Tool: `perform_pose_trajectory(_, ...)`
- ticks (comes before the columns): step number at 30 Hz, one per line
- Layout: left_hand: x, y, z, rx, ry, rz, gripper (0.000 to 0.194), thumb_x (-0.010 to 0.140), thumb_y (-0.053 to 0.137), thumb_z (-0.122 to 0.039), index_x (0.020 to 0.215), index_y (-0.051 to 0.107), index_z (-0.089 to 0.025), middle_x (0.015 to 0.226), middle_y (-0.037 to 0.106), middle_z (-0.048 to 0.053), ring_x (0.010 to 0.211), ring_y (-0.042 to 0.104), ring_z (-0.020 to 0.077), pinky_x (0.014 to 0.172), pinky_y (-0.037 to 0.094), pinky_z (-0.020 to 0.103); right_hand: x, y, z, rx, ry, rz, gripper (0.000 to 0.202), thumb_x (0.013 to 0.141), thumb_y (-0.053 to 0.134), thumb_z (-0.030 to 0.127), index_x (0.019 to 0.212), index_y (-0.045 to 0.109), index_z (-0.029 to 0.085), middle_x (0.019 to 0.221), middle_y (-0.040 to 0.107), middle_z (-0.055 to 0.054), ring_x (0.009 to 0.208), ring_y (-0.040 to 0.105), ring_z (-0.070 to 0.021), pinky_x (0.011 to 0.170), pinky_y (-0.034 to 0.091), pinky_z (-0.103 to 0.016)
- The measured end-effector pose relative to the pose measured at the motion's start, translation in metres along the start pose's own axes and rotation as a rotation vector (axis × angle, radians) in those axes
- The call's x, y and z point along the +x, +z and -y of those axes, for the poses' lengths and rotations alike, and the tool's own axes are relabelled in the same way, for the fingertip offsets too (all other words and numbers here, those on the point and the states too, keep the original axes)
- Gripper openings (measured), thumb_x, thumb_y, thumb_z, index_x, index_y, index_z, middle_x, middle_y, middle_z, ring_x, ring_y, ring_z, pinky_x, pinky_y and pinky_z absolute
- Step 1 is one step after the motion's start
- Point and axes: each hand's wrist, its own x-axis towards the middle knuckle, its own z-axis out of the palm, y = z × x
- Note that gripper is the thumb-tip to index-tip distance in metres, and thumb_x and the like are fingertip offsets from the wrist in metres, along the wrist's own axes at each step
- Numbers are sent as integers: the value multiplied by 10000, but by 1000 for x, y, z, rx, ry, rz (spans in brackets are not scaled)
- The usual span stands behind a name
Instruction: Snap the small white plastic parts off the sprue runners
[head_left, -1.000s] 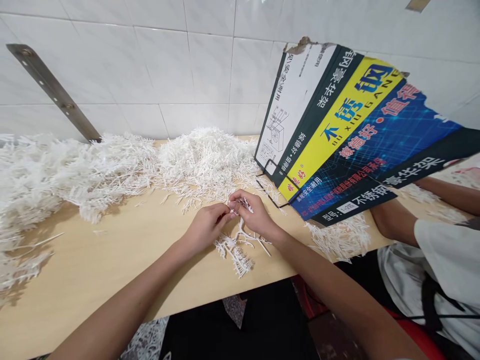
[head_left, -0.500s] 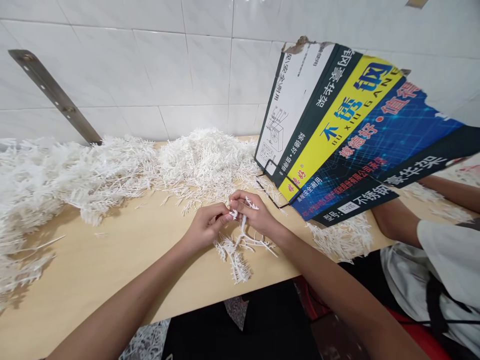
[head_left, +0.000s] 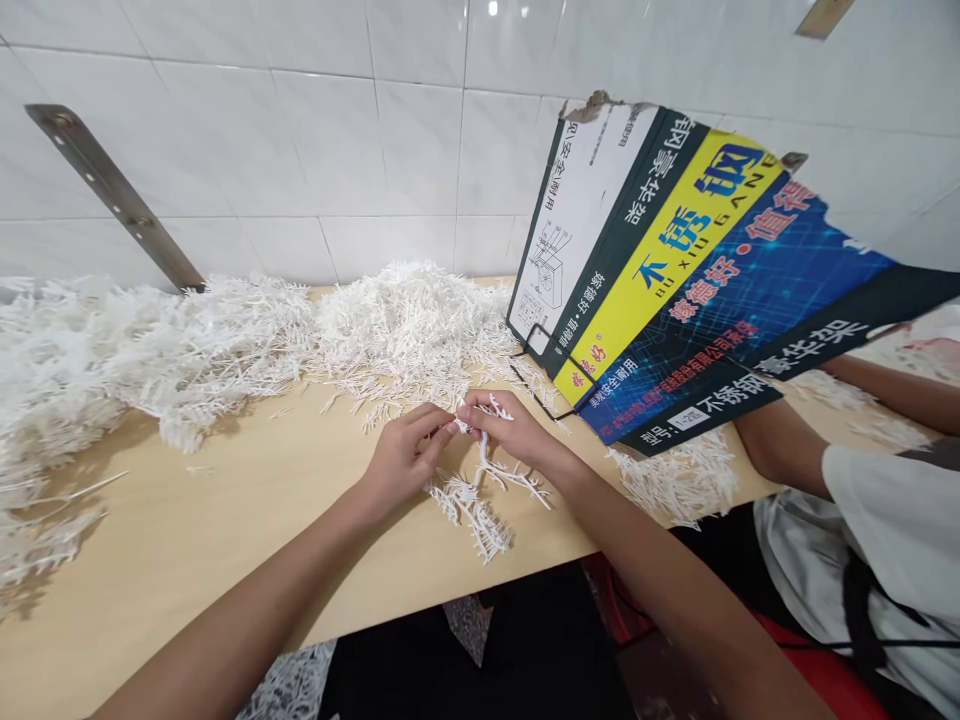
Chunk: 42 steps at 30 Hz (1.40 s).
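Observation:
My left hand (head_left: pixel 409 450) and my right hand (head_left: pixel 506 428) meet above the table, thumbs and fingers pinched close together. Both grip a white branching plastic sprig (head_left: pixel 491 462), whose thin bare stems hang below my right hand. Its top pokes out between my right fingers. Where my fingertips meet, the piece being pinched is small and mostly covered. Under my hands, a cluster of white toothed twigs (head_left: pixel 480 520) hangs or lies near the table's front; I cannot tell if it is joined to the sprig.
Heaps of white plastic twigs (head_left: pixel 420 320) line the tiled wall on the wooden table (head_left: pixel 225 540). A torn printed cardboard sheet (head_left: pixel 675 270) stands at the right. Beyond it a co-worker's arm and white sleeve (head_left: pixel 885 520) show. A metal bracket (head_left: pixel 112 190) slopes at the left.
The hanging twig cluster under my hands has swung slightly to the right. My hands keep nearly the same pinch, and the whole view has shifted a little.

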Motion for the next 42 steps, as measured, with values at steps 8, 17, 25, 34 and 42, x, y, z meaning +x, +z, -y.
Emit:
perform_pose_trajectory(8, 0, 13, 9, 93, -78, 18, 295, 990, 610, -474, 990, 692, -191, 845, 660, 22, 722, 598, 157, 689, 461, 277, 3, 10, -4, -80, -99, -155, 406, 948, 643, 550, 776, 615, 183, 692, 557, 27, 685, 509, -141, 692, 407, -266)
perform_pose_trajectory(17, -4, 13, 2, 180, -31, -90, 261, 1043, 510, -343, 935, 691, -189, 753, 635, 6, 650, 562, 134, 642, 409, 262, 1, 18, 0, -129, -166, -169, 363, 982, 614, 506, 809, 627, 186, 790, 608, 10, 812, 553, -168, 825, 409, -287)
perform_pose_trajectory(25, -3, 7, -3, 392, 2, -52, 281, 1019, 464, -259, 789, 610, -189, 710, 588, -3, 576, 487, 117, 584, 344, 270, 1, 17, 0, -8, -63, -190, 401, 924, 665, 566, 807, 564, 195, 685, 451, 40, 674, 407, -142, 648, 338, -274)
perform_pose_trajectory(34, 6, 4, -11, 174, 138, 134, 234, 948, 402, -175, 741, 510, -198, 718, 535, -3, 618, 467, 123, 624, 360, 264, -5, 26, -5, 400, -28, 26, 505, 854, 733, 623, 722, 492, 199, 671, 368, 46, 604, 309, -114, 573, 258, -268)
perform_pose_trajectory(42, 6, -17, -9, -199, -127, 209, 390, 979, 405, -345, 618, 333, -218, 575, 367, -36, 545, 352, 116, 556, 298, 273, 4, -5, -5, 683, -73, -200, 393, 792, 769, 447, 736, 434, 249, 576, 188, 80, 523, 154, -130, 528, 233, -295)
